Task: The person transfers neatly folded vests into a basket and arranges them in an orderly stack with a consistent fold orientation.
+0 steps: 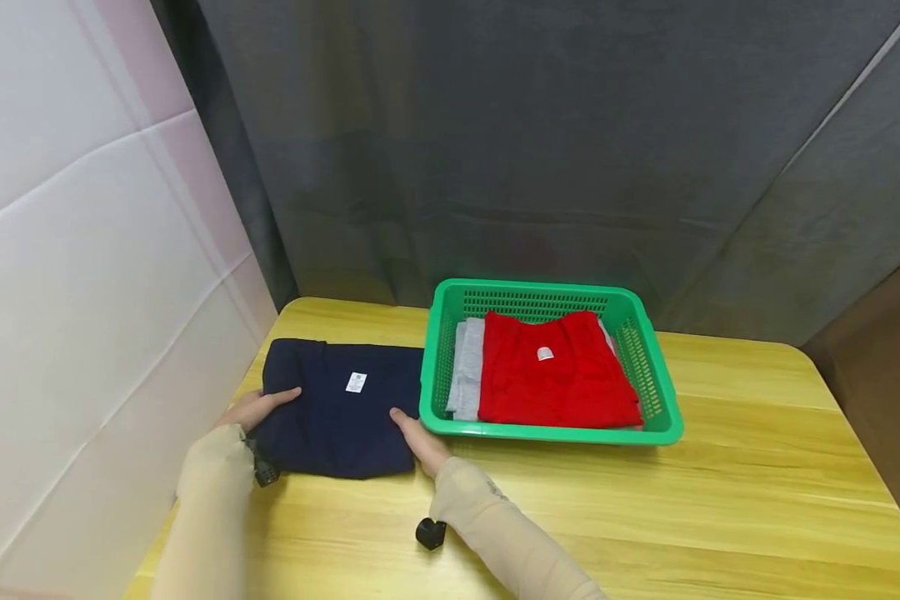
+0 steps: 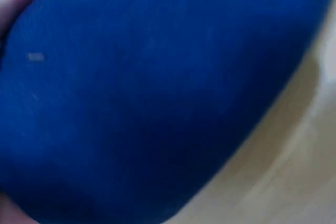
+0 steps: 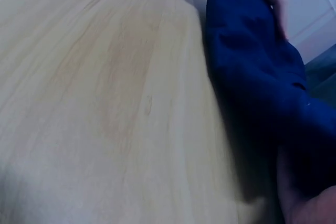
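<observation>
A folded navy shirt (image 1: 337, 429) with a small white label lies at the table's left side, and its right edge meets the basket. My left hand (image 1: 258, 408) grips the shirt's left side, thumb laid on top and fingers hidden beneath. At the lower right corner my right hand (image 1: 422, 442) holds it the same way, thumb above and fingers under the cloth. In the left wrist view the blue cloth (image 2: 157, 77) fills most of the picture. The right wrist view shows the shirt's thick folded front edge (image 3: 247, 77), with a shadow on the wood below.
A green plastic basket (image 1: 555, 435) stands right of the shirt. Inside it a folded red garment (image 1: 558, 383) lies over grey cloth (image 1: 466, 367). A pale wall panel (image 1: 105, 292) borders the wooden table (image 1: 720, 500) on the left, and a dark grey curtain (image 1: 495, 150) hangs behind.
</observation>
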Demonstrator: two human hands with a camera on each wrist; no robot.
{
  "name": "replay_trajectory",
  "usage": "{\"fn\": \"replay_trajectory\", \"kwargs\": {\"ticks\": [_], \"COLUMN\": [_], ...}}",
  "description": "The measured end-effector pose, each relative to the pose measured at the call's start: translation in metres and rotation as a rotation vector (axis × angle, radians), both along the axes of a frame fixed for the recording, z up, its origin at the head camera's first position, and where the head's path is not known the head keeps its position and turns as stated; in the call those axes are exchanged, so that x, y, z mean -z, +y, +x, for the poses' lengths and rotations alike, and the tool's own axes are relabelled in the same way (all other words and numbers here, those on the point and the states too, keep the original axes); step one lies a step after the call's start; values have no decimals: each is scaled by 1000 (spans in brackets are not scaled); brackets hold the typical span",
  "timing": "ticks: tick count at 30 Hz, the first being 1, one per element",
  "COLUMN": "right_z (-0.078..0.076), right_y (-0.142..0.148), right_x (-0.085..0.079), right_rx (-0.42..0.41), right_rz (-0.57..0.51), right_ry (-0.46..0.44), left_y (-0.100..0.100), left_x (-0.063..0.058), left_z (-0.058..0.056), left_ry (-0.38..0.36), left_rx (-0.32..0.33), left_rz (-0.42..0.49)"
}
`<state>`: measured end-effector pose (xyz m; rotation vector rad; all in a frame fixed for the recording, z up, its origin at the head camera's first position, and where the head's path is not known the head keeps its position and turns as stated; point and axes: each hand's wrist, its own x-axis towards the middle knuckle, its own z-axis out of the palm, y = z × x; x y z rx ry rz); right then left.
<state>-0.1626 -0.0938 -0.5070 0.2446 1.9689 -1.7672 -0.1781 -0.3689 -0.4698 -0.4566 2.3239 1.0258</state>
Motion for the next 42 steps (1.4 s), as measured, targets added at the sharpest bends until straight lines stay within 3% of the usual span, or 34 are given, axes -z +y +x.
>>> {"fn": "replay_trajectory", "kwargs": {"ticks": [5,8,12,15,27,33,37,38,42], "right_z": [1,1,1,0,2,6,7,8,8], "right_y": [-2,-4,-6,-7,-7,-11,-13,-14,-17], "right_x": [2,4,4,5,4,1,-5,-6,-12], "right_rx": [-10,14,37,47,85,55,27,23,31], "right_rz": [-29,0,48,36,-184,-206,-216,-218,-219], "right_ry": [57,130,160,152,101,71,54,58,105], "left_y": [3,4,5,4,-3,-13,-26,-33,-41], "left_x": [-2,0,3,4,6,6,11,17,18], "left_z": [4,5,6,6,9,17,21,20,22], "left_ry": [-9,45,113,125,179,249,296,333,338], "left_rx": [10,40,72,82,84,86,74,79,47], "left_rz": [28,48,98,135,215,193,272,305,338]}}
